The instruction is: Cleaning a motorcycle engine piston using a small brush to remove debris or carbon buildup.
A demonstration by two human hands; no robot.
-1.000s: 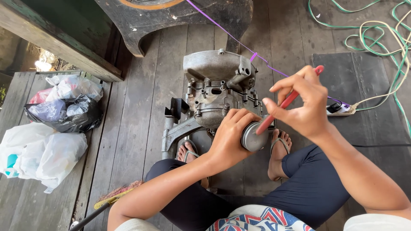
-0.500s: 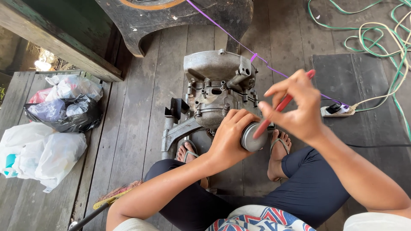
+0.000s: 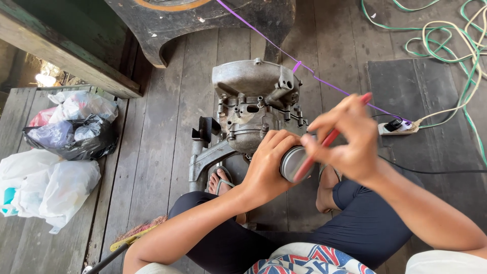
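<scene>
Two hands, left (image 3: 266, 165) gripping metal cylinder (image 3: 293, 163) (mostly hidden), right (image 3: 345, 139) pinching red tool (image 3: 329, 139), tip blurred.

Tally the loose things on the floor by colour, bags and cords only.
White bags: 2
Black bags: 1
Clear bags: 1
Green cords: 1
Cream cords: 1
Black cords: 1
Purple cords: 1
Total: 8

White plastic bags (image 3: 48, 185) and a black bag (image 3: 83, 137) lie left.
</scene>
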